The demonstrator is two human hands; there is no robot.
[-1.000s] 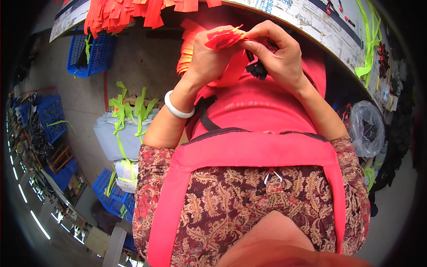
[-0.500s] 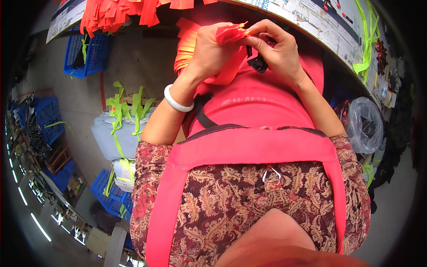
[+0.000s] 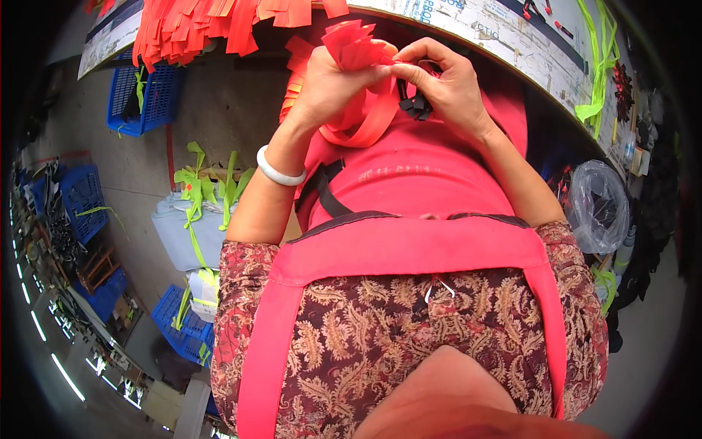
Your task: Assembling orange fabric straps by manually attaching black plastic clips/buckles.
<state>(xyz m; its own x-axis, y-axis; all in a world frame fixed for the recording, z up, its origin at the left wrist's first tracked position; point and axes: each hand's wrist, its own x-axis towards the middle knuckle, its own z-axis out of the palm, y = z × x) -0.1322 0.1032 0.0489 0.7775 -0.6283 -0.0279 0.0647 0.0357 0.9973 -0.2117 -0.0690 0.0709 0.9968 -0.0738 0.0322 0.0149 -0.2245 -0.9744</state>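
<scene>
My left hand (image 3: 329, 89) is closed round a bundle of orange-red fabric strips (image 3: 352, 45), whose ends fan out above the fist. More of the strips loop down below the hand onto the pink apron (image 3: 417, 172). Thumb and forefinger of my right hand (image 3: 455, 86) pinch together at the bundle's right side, against the left fingertips. Short black strap pieces (image 3: 417, 108) hang beneath the right palm, seemingly held by its curled fingers, which are partly hidden. Whatever lies exactly between the pinching fingertips is too small to make out.
A worktable (image 3: 479, 33) runs along the far side, with a heap of orange-red strips (image 3: 197, 25) at its left and yellow-green strips (image 3: 598, 69) at its right. Blue crates (image 3: 159, 99) and a grey stack (image 3: 179, 234) stand on the left. A clear plastic bag (image 3: 599, 205) is at right.
Both hands have shifted slightly left. The strip ends above my left fist now stand up and spread wider, where they pointed right before. The right hand still pinches beside them.
</scene>
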